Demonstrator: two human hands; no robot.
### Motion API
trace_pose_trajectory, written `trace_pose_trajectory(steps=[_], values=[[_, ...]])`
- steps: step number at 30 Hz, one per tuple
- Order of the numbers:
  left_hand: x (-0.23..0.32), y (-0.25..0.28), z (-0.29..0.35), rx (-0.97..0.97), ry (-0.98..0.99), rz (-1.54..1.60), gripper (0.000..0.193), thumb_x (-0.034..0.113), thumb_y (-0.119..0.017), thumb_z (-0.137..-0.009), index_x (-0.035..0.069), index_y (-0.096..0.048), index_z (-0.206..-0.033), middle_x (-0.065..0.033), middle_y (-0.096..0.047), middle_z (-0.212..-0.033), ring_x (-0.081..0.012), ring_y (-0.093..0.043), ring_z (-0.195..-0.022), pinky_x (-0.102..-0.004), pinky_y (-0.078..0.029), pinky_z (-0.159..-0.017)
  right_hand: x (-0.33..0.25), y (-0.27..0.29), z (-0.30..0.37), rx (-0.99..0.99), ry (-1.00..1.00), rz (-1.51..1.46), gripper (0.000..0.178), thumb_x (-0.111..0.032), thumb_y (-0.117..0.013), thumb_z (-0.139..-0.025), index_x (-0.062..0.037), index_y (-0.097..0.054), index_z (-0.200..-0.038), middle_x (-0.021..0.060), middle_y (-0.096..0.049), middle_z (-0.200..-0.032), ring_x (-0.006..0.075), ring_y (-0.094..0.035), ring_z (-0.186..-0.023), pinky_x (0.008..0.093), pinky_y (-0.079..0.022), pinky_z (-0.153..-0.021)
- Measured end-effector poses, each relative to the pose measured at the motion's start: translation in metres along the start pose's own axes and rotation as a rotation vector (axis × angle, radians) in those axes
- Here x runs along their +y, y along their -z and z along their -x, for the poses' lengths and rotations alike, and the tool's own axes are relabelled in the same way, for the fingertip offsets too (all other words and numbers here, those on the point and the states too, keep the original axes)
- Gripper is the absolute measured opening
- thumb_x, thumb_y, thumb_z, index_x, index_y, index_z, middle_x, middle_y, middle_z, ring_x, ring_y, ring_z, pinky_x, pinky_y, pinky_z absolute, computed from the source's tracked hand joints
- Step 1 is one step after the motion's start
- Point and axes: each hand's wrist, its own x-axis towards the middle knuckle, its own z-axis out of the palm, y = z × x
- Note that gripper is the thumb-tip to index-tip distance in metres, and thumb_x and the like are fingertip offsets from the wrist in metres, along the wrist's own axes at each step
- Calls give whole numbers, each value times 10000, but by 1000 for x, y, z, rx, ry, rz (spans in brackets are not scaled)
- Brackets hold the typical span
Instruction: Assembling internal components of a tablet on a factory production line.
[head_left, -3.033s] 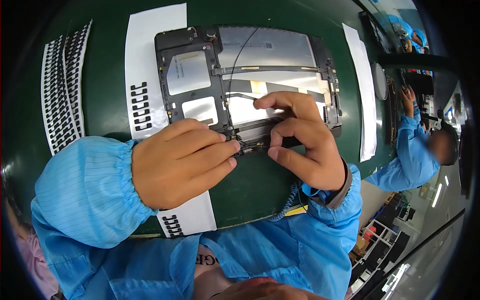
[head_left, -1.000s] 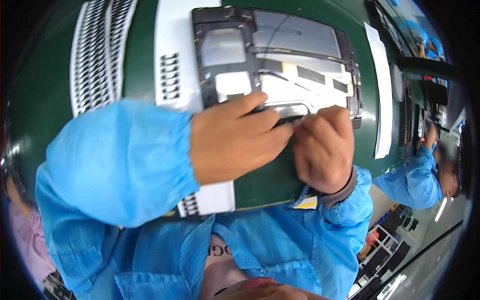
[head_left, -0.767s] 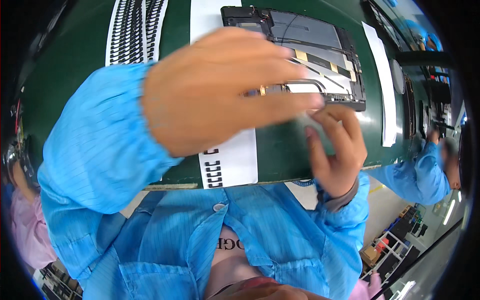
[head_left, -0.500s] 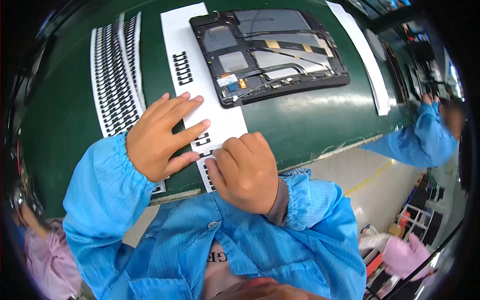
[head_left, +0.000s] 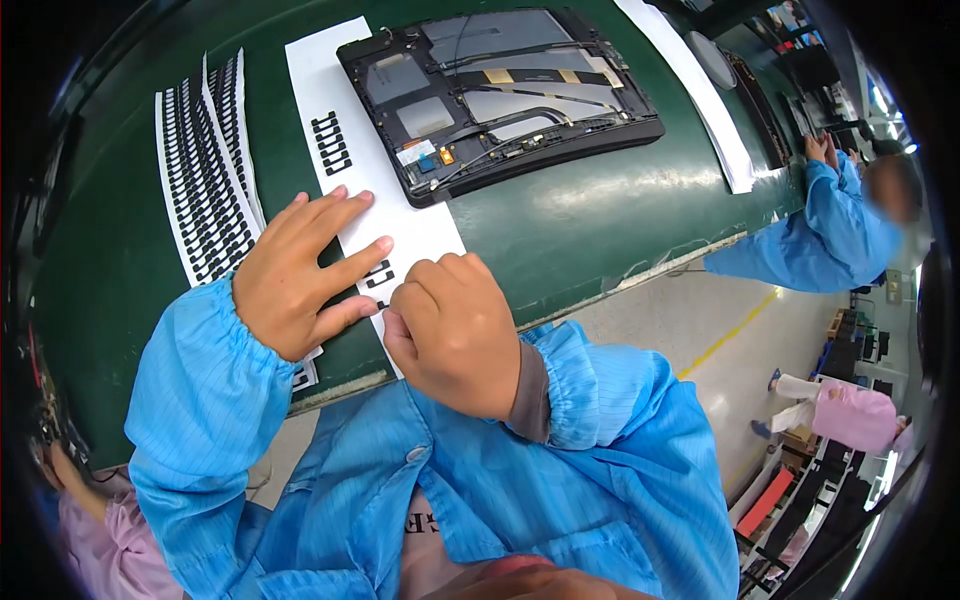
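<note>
An opened tablet back with bare boards and cables lies on the green conveyor belt, beyond both hands. My left hand rests flat, fingers spread, on a white backing strip that carries small black stickers. My right hand is curled at the near end of that strip, thumb and fingertips pinched at its edge beside a black sticker. Whether anything is lifted between the fingers is hidden.
More white sheets of black stickers lie to the left. Another white strip lies right of the tablet. A co-worker in blue works at the belt's far right. The belt's near edge borders the floor.
Both hands left the tablet and came back to the near end of the white sticker strip. The left hand now lies flat on it; the right pinches at its edge.
</note>
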Motion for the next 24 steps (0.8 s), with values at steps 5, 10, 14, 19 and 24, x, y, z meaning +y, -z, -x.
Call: trace_pose_trajectory(steps=[5, 10, 14, 19, 24], values=[[0, 4, -5, -24, -22, 44, 544, 226, -710, -627, 147, -537, -1137, -187, -401, -1280, -379, -388, -1177, -519, -317, -959, 13, 24, -8, 12, -63, -409, 126, 21, -637, -642, -15, -550, -726, 90, -522, -717, 214, -494, -619, 306, -404, -571], [0, 12, 2, -111, 40, 81, 549, 182, -720, -605, 139, -544, -1123, -184, -390, -1292, -382, -356, -1200, -528, -282, -977, 67, 87, -15, 43, -422, -885, 60, 4, -612, -754, -20, -571, -790, 41, -549, -790, 107, -509, -738, 229, -408, -654], [10, 49, -18, -97, 31, -26, 588, 144, -754, -506, 129, -572, -1065, -171, -414, -1278, -372, -366, -1191, -546, -274, -963, 132, 145, -9, 284, -557, -816, 58, -24, -566, -761, -9, -561, -817, 38, -536, -847, 107, -478, -802, 226, -362, -730], [25, 68, -90, -135, -96, 13, 539, 119, -711, -528, 80, -560, -1044, -200, -434, -1256, -399, -368, -1191, -551, -270, -960, 163, 174, -33, 39, -572, -545, 64, -16, -577, -749, -15, -572, -813, 82, -539, -967, 163, -488, -907, 271, -348, -829], [13, 7, -156, 30, -424, 165, 480, 81, -694, -545, -13, -554, -994, -183, -496, -1173, -353, -481, -1073, -459, -391, -891, 176, 155, -58, -180, -328, -466, 95, -10, -614, -685, -50, -592, -769, 146, -461, -1218, 273, -395, -1146, 349, -290, -943]])
